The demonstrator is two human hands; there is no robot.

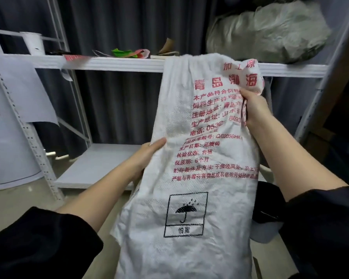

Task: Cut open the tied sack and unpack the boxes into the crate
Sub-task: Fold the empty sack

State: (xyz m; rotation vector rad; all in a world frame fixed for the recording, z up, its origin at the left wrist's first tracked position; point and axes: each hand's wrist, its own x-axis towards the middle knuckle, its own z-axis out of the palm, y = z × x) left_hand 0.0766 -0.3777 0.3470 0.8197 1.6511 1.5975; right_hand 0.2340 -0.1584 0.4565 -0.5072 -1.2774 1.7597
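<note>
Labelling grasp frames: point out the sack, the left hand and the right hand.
sack point(191, 198), head view, on the printed front panel.
left hand point(147, 156), head view, on the back of the hand at the sack's left edge.
right hand point(254, 111), head view, on the back of the hand gripping the sack's right edge.

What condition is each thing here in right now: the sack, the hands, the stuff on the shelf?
white sack: held up, hanging limp and crumpled, red print facing the camera
left hand: gripping the sack's left edge
right hand: gripping the sack's upper right edge, fabric bunched
plastic-wrapped bundle: lying on the upper shelf
shelf rack: standing; lower board bare where visible
</note>
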